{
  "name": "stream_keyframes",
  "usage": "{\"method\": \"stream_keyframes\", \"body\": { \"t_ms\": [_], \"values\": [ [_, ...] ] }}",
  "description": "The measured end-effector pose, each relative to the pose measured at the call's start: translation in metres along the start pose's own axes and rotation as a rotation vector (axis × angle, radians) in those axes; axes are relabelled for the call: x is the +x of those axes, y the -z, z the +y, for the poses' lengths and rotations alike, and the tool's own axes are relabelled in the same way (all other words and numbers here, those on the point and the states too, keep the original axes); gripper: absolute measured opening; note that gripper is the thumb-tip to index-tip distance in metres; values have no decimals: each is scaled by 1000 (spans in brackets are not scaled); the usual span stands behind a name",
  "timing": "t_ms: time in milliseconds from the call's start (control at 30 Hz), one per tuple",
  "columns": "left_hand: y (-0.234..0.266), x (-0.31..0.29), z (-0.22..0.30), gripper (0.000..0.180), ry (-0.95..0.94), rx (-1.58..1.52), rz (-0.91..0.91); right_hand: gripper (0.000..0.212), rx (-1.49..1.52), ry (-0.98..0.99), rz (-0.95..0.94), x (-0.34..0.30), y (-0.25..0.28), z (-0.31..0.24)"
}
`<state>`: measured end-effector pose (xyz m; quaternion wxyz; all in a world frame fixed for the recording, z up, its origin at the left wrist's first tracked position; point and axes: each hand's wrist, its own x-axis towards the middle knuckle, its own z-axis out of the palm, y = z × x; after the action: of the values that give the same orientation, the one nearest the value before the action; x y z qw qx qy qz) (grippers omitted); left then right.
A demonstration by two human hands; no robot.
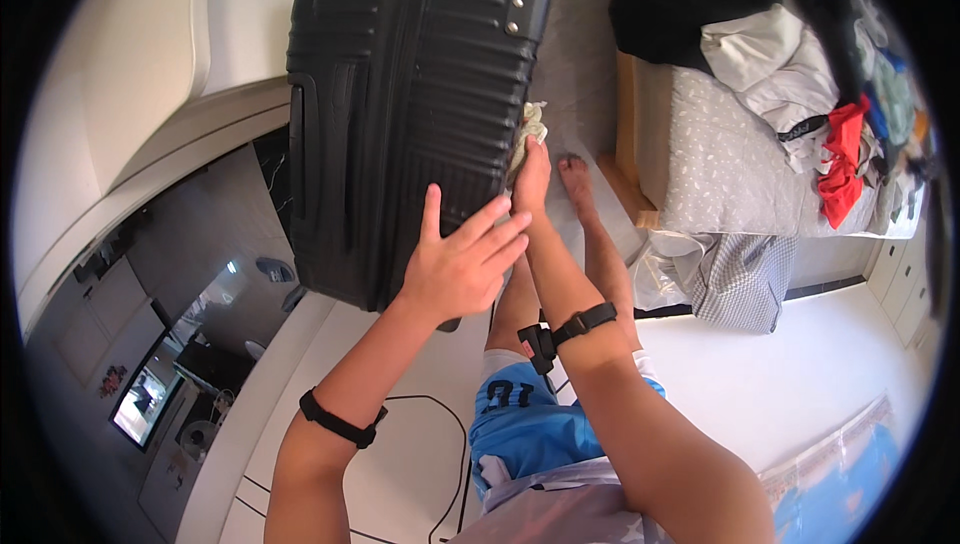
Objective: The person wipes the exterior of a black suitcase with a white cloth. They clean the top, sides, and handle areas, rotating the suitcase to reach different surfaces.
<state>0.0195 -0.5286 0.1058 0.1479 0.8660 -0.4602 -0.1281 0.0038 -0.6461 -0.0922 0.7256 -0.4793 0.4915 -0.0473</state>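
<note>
A black ribbed hard-shell suitcase (400, 124) stands before me, tilted a little. My left hand (460, 269) lies on its lower right part with the fingers spread. Beyond it, my right hand (532, 179) is closed on a crumpled pale cloth (532, 124), held against the suitcase's right side. Part of the cloth and some right-hand fingers are hidden by the suitcase edge. Black straps circle both my forearms; the right one carries a small dark device (537, 347).
To the right, a bed with a grey patterned mattress (710, 174) bears piled clothes, with a red garment (845, 164) among them. A checked cloth (745, 279) hangs below. White cabinets (240, 14) stand at left, near a doorway into another room. My bare foot (575, 179) is on the floor.
</note>
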Motion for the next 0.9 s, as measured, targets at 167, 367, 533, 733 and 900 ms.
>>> {"method": "stream_keyframes", "body": {
  "t_ms": [167, 367, 533, 733, 900],
  "values": [
    [12, 51, -15, 39, 42, 14, 69, 41, 139, -46, -115, 5, -7, -44],
    [26, 74, -22, 48, 106, 98, 80, 47, 130, -77, -235, -25, -5, -87],
    [47, 93, -31, 41, 3, 226, 6, 47, 134, -46, -317, -36, -9, -103],
    [52, 135, -74, 37, -140, 72, 20, 47, -154, 170, -306, -31, -23, -116],
    [36, 128, -87, 47, -183, 47, 23, 49, -112, 427, -230, -10, -35, -112]
  ]
}}
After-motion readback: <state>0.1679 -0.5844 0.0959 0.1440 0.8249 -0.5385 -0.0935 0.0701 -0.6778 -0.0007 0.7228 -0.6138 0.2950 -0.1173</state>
